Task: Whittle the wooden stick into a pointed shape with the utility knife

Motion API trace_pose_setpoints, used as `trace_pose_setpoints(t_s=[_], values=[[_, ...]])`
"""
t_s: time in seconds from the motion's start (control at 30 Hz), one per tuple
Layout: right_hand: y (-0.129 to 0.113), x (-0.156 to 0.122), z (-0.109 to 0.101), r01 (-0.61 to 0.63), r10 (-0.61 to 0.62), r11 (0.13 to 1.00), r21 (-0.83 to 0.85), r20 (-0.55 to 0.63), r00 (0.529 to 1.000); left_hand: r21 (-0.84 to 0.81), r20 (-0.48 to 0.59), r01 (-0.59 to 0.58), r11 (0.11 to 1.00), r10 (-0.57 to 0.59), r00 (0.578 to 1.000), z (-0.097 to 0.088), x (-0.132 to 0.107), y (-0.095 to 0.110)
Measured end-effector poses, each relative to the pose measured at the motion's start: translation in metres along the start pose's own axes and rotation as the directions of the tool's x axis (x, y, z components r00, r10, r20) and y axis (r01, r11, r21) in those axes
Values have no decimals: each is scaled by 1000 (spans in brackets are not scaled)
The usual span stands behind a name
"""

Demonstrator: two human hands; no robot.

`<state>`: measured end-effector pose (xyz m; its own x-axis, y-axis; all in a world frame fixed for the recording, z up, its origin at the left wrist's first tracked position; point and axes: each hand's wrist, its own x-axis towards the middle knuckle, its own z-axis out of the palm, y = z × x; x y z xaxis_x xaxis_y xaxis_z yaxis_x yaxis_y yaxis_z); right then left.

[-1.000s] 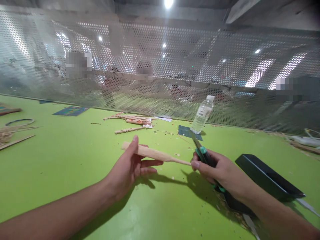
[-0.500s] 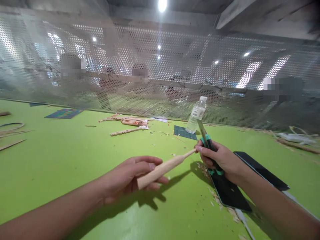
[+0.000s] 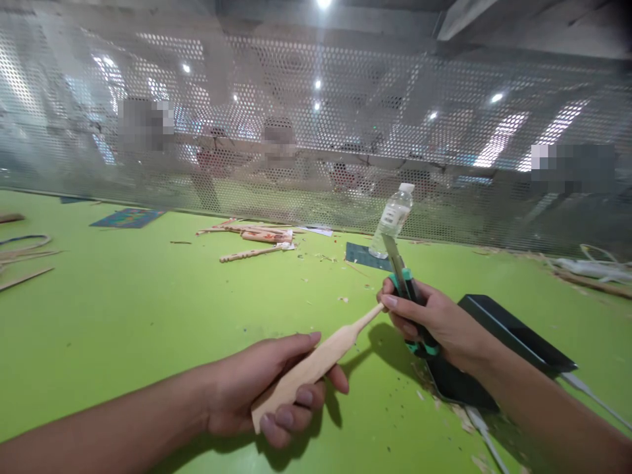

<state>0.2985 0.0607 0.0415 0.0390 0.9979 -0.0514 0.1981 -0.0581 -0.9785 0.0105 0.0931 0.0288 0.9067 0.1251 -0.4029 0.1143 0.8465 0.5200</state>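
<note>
Since half a second ago, the wide end of the wooden piece [image 3: 320,359] has swung lower and nearer the person, and the left hand [image 3: 261,382] has closed round it, palm up. That piece is paddle-shaped and held above the green table [image 3: 148,342], slanting up from the left palm to the right fingertips. I'd judge it light and stiff, dry enough not to slip much, with the slim neck the likeliest place to snap. Its broad, flat body looks the sound place to take hold, leaving the neck only a light touch.

Left fingers curl beneath the body, tips showing at its near edge, thumb along the far one. The right hand [image 3: 444,322] pinches the neck's end between thumb and forefinger while its palm wraps a black-and-teal cutter [image 3: 407,289], blade [image 3: 392,250] pointing up and away; mind that edge so near the fingertips.

Beyond the hands stands a water bottle [image 3: 395,217] by a dark sheet [image 3: 360,255], with carved sticks [image 3: 266,235] farther left. Two dark slabs, one by the right forearm [image 3: 523,336], one partly beneath it [image 3: 459,385], lie near scattered shavings [image 3: 461,418].
</note>
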Motion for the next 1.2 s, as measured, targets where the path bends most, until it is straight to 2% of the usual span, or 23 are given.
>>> trace_pose_setpoints(t_s=[0.1,0.2,0.27,0.33,0.4,0.5,0.57,0.63,0.7,0.77,0.93,1.07,1.2], values=[[-2,1,0,14,-15,999,-32,-12,1000,-4,4,-52,999,52,999,3,1,-3],[-5,-1,1,42,-51,994,-100,-84,995,-30,-69,-147,989,145,987,8,2,-6],[-7,-4,2,89,-141,960,-265,-185,973,-36,-141,-231,972,224,964,12,2,-7],[-8,-9,5,132,-250,870,-475,-196,948,-15,-188,-312,950,303,934,15,3,-7],[-9,-14,11,186,-293,769,-611,-79,953,17,-196,-358,933,355,914,17,4,-7],[-9,-21,22,268,-255,693,-670,119,960,70,-192,-384,921,390,901,17,7,-8],[-8,-22,28,322,-255,644,-694,202,946,119,-158,-397,910,413,897,16,8,-11],[-5,-21,31,383,-279,594,-707,265,923,180,-109,-375,910,397,911,13,9,-14],[-3,-19,31,434,-308,541,-720,311,899,240,-85,-327,914,356,931,12,8,-16],[-1,-18,31,467,-317,496,-732,348,882,308,-107,-294,905,340,934,12,7,-17],[-3,-26,38,511,-262,435,-742,439,860,501,-175,-262,825,393,903,16,6,-15],[-4,-33,47,565,-219,422,-709,525,823,534,-217,-268,802,436,874,15,10,-16],[-1,-37,50,604,-247,402,-688,554,795,487,-190,-327,810,463,866,11,14,-21]])
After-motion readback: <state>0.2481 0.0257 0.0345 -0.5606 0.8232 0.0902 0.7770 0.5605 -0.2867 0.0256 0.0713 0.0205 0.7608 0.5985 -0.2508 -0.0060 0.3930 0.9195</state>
